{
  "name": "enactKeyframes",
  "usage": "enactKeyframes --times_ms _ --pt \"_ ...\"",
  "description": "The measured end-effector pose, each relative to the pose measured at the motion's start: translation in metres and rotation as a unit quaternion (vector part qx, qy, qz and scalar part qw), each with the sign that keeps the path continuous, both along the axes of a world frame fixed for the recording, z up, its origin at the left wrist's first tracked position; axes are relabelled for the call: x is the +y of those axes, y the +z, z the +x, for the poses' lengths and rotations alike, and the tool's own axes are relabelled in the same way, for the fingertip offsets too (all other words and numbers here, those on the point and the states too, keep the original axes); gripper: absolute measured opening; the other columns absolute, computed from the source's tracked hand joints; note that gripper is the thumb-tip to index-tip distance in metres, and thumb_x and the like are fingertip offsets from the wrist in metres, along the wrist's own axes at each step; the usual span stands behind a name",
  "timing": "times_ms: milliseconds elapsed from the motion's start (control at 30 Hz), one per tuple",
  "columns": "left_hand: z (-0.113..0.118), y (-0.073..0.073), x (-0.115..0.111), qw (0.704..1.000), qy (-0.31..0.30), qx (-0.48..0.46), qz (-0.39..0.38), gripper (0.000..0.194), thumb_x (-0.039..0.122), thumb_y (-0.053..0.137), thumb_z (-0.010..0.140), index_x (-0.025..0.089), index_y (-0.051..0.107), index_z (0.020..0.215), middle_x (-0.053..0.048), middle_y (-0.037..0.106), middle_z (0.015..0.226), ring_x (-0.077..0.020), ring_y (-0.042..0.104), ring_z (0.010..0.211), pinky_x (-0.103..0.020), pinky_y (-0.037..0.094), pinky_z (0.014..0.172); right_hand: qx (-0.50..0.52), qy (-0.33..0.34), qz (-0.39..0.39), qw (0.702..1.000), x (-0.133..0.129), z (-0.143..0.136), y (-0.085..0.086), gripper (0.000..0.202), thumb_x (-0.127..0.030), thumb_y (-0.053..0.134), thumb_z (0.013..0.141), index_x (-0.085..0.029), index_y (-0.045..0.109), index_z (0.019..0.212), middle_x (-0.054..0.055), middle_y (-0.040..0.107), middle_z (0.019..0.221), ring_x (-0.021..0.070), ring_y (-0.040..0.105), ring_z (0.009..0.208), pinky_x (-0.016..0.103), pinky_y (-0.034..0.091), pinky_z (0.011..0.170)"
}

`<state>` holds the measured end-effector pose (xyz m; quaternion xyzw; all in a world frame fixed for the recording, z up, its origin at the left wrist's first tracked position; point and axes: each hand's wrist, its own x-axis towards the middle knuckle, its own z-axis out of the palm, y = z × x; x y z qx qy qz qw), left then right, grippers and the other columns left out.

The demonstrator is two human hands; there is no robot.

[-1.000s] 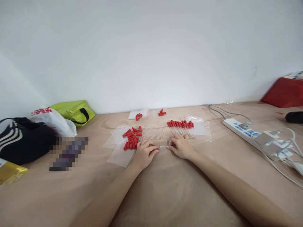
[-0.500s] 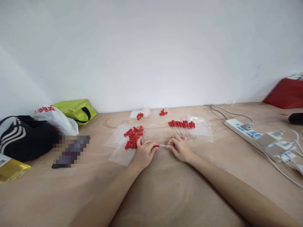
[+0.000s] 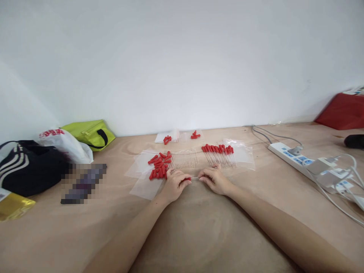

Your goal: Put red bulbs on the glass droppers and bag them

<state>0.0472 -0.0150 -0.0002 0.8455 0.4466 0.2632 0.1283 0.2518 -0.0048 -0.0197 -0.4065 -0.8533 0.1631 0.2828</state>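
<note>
My left hand (image 3: pixel 174 184) is closed, with a red rubber bulb (image 3: pixel 188 178) pinched between thumb and fingers. A thin glass tube (image 3: pixel 195 178) runs from the bulb's open end to my right hand (image 3: pixel 214 179), whose fingertips pinch its other end. How deep the tube sits in the bulb I cannot tell. Loose red bulbs (image 3: pixel 159 163) lie heaped on clear plastic bags beyond my left hand. A row of bare glass tubes (image 3: pixel 184 158) lies past both hands. To its right rest several droppers (image 3: pixel 218 149), glass tubes with red bulbs on their far ends.
Small bags with red bulbs (image 3: pixel 167 139) lie near the wall. On the right are a white power strip (image 3: pixel 290 154) with chargers and cables, and a red bag (image 3: pixel 345 112). A lime-green bag (image 3: pixel 91 132), white plastic bag (image 3: pixel 64 144) and black bag (image 3: pixel 31 167) stand left.
My right hand has come slightly closer to my left, and less of the glass tube shows between them. Both hands keep their pinch. The view has shifted a little.
</note>
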Motion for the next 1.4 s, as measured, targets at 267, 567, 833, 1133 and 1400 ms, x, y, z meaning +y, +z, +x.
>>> enactKeyframes --times_ms 267,567,833,1133,1400 --pt "0.000 0.003 -0.003 0.999 -0.030 -0.003 0.018 0.017 0.025 0.048 0.084 0.023 0.065 0.083 0.000 0.070 0.078 -0.0152 0.062 0.073 -0.041 0.022 0.093 0.005 0.017 -0.011 1.000 0.000 0.001 0.003 0.019 -0.027 0.041 0.086 -0.021 0.059 0.083 0.001 0.066 0.084 0.0135 0.057 0.075 0.038 0.021 0.086" --pt "-0.001 -0.001 -0.004 0.997 -0.053 0.023 0.058 0.019 0.027 0.048 0.084 0.022 0.066 0.081 -0.001 0.069 0.076 -0.0156 0.062 0.072 -0.041 0.023 0.094 -0.067 -0.017 0.079 0.994 -0.006 -0.005 0.003 0.022 -0.023 0.041 0.085 -0.020 0.062 0.078 0.002 0.064 0.076 0.0146 0.054 0.072 0.037 0.020 0.081" --pt "-0.001 -0.003 0.000 0.997 -0.035 0.013 0.066 0.017 0.027 0.048 0.084 0.021 0.064 0.083 -0.002 0.070 0.079 -0.0157 0.062 0.075 -0.041 0.021 0.095 -0.036 -0.032 0.040 0.998 -0.009 -0.013 0.005 0.023 -0.023 0.039 0.086 -0.019 0.060 0.078 0.001 0.065 0.079 0.0131 0.054 0.071 0.032 0.021 0.075" --pt "-0.008 -0.004 0.003 0.997 0.018 -0.003 0.076 0.011 0.031 0.057 0.080 0.024 0.064 0.076 0.000 0.069 0.078 -0.0170 0.059 0.080 -0.043 0.016 0.095 -0.042 -0.004 0.064 0.997 -0.004 -0.002 0.005 0.022 -0.033 0.043 0.086 -0.021 0.060 0.081 0.001 0.066 0.080 0.0138 0.056 0.074 0.035 0.020 0.083" --pt "-0.001 0.003 -0.005 0.999 -0.005 0.008 0.036 0.010 0.026 0.056 0.079 0.020 0.062 0.074 0.001 0.066 0.074 -0.0159 0.057 0.078 -0.042 0.018 0.091 -0.033 -0.001 0.172 0.984 -0.006 -0.005 -0.003 0.025 -0.024 0.039 0.087 -0.018 0.060 0.075 0.001 0.061 0.068 0.0121 0.050 0.065 0.035 0.019 0.083"
